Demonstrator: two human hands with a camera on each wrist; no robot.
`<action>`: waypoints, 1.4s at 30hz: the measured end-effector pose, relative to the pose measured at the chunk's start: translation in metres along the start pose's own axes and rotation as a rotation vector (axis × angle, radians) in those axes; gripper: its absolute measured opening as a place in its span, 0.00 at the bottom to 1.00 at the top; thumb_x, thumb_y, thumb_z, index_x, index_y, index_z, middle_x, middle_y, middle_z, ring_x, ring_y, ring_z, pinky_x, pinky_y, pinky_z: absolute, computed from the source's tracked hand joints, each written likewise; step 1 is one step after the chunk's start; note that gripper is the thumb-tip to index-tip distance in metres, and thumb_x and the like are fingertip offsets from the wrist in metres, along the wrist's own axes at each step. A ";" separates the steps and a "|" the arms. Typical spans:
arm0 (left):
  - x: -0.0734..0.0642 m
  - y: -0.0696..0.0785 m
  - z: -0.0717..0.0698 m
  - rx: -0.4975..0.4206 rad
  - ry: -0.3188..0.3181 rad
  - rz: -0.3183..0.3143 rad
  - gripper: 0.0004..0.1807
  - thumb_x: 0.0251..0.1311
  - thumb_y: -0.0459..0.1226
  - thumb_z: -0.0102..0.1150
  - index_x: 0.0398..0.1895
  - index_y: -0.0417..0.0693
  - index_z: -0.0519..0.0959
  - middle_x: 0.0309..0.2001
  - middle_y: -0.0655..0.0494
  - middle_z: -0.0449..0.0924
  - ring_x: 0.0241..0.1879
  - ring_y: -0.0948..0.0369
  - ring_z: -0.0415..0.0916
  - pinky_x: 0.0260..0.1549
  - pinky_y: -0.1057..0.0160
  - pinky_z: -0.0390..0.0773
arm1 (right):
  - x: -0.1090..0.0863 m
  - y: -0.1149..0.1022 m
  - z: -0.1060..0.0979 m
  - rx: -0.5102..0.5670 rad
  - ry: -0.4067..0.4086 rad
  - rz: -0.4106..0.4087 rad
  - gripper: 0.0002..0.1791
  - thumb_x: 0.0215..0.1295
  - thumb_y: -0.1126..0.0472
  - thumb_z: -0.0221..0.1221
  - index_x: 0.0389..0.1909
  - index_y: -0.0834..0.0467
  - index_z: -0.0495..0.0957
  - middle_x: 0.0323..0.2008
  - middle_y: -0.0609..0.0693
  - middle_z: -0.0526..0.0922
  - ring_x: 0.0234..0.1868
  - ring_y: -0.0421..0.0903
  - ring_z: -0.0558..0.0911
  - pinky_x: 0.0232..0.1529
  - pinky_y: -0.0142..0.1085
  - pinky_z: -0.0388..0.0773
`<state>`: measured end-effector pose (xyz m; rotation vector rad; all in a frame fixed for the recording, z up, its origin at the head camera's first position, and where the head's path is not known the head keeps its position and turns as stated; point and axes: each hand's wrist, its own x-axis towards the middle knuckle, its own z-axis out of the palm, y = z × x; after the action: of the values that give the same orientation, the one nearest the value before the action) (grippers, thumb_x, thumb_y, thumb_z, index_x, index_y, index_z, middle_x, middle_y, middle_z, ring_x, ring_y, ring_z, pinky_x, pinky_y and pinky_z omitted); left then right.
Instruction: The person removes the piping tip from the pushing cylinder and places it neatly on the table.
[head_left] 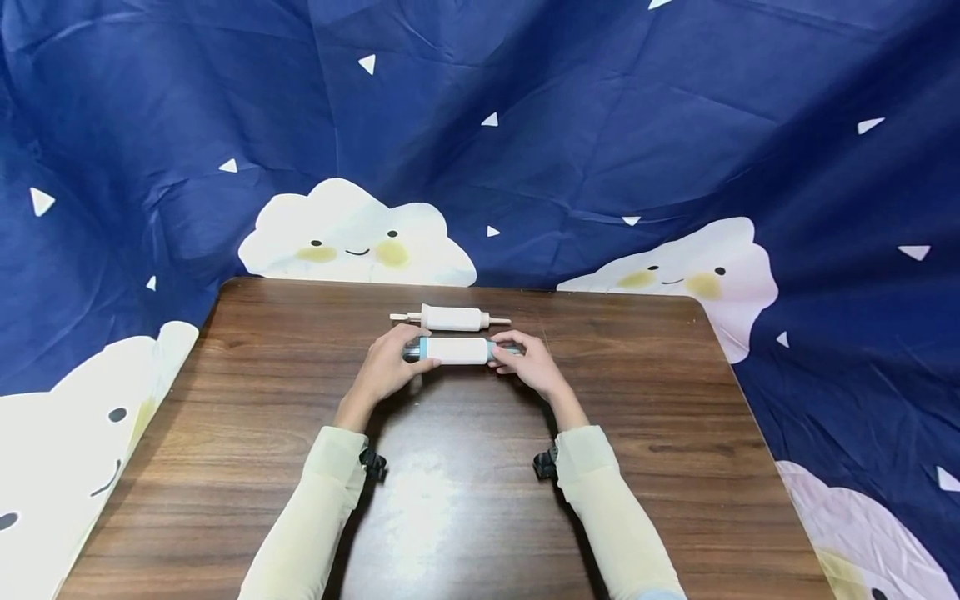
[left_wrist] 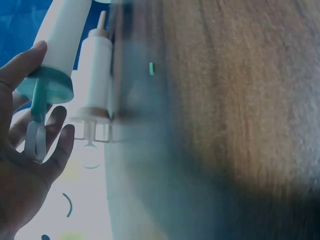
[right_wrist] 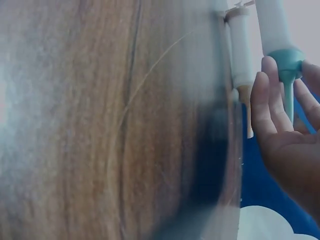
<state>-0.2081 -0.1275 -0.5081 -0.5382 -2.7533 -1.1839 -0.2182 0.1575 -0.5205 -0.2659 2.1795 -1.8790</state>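
Both hands hold a white syringe-like tube (head_left: 456, 351) with teal ends, lying crosswise over the table. My left hand (head_left: 386, 364) grips its left end, thumb and fingers around the teal collar (left_wrist: 47, 84); a clear, looped handle (left_wrist: 35, 140) projects between the fingers. At the opposite end my right hand (head_left: 532, 362) pinches the teal cone (right_wrist: 289, 62) with its fingertips, and the thin teal nozzle (right_wrist: 288, 102) points toward the palm. Just behind lies a second white syringe-like tube (head_left: 452, 318) with beige ends, parallel to the first, untouched by either hand.
The brown wood-grain table (head_left: 660, 433) stretches around the hands, glossy in front. A dark blue curtain (head_left: 562, 150) with white clouds hangs behind it and along both sides. Each sleeved wrist carries a black mount (head_left: 372, 464).
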 end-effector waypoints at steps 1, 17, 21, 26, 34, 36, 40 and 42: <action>-0.001 0.002 -0.001 0.004 0.004 0.006 0.28 0.54 0.46 0.77 0.56 0.45 0.82 0.56 0.49 0.81 0.58 0.50 0.76 0.58 0.47 0.74 | -0.002 -0.001 0.000 0.004 -0.001 -0.008 0.17 0.73 0.65 0.60 0.57 0.70 0.77 0.45 0.66 0.84 0.40 0.49 0.88 0.44 0.47 0.85; -0.028 0.025 -0.015 0.023 0.088 0.135 0.27 0.53 0.48 0.78 0.54 0.46 0.83 0.52 0.55 0.82 0.51 0.55 0.80 0.52 0.50 0.78 | -0.034 -0.023 -0.001 0.047 -0.034 -0.049 0.19 0.73 0.64 0.61 0.59 0.70 0.76 0.48 0.66 0.82 0.41 0.54 0.87 0.48 0.59 0.81; -0.037 0.029 -0.015 -0.009 0.108 0.135 0.26 0.53 0.48 0.78 0.54 0.49 0.84 0.51 0.58 0.82 0.50 0.58 0.80 0.49 0.52 0.79 | -0.044 -0.028 -0.001 0.035 -0.033 -0.077 0.18 0.73 0.63 0.61 0.58 0.70 0.77 0.47 0.64 0.83 0.41 0.54 0.87 0.46 0.55 0.83; -0.047 0.035 -0.017 -0.036 0.124 0.155 0.25 0.52 0.47 0.78 0.53 0.50 0.84 0.51 0.58 0.82 0.50 0.57 0.80 0.48 0.51 0.79 | -0.059 -0.029 0.002 0.074 -0.036 -0.090 0.20 0.73 0.63 0.61 0.59 0.71 0.75 0.44 0.62 0.84 0.44 0.71 0.83 0.48 0.65 0.78; -0.058 0.040 -0.019 0.007 0.133 0.189 0.25 0.51 0.46 0.79 0.53 0.51 0.84 0.51 0.58 0.81 0.49 0.58 0.80 0.48 0.51 0.80 | -0.073 -0.026 0.008 0.072 -0.014 -0.086 0.17 0.73 0.64 0.61 0.57 0.68 0.78 0.45 0.63 0.84 0.43 0.71 0.84 0.47 0.62 0.79; -0.060 0.041 -0.018 0.015 0.138 0.193 0.25 0.51 0.46 0.79 0.52 0.51 0.84 0.50 0.59 0.82 0.49 0.59 0.80 0.47 0.52 0.80 | -0.074 -0.024 0.009 0.058 -0.013 -0.087 0.17 0.72 0.64 0.61 0.57 0.67 0.78 0.45 0.63 0.84 0.43 0.71 0.84 0.46 0.63 0.79; -0.061 0.041 -0.017 0.016 0.142 0.195 0.25 0.51 0.45 0.79 0.53 0.51 0.84 0.51 0.59 0.81 0.49 0.59 0.80 0.47 0.52 0.80 | -0.075 -0.025 0.010 0.038 0.008 -0.100 0.16 0.71 0.66 0.62 0.56 0.67 0.78 0.48 0.63 0.83 0.43 0.70 0.84 0.44 0.57 0.82; -0.059 0.041 -0.018 0.016 0.146 0.200 0.26 0.50 0.45 0.80 0.53 0.51 0.84 0.51 0.59 0.81 0.49 0.59 0.80 0.47 0.52 0.81 | -0.074 -0.027 0.011 0.033 0.019 -0.103 0.16 0.70 0.68 0.63 0.56 0.67 0.78 0.50 0.63 0.82 0.44 0.69 0.84 0.44 0.51 0.85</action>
<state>-0.1392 -0.1308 -0.4813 -0.6783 -2.5179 -1.1069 -0.1453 0.1655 -0.4905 -0.3628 2.1838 -1.9772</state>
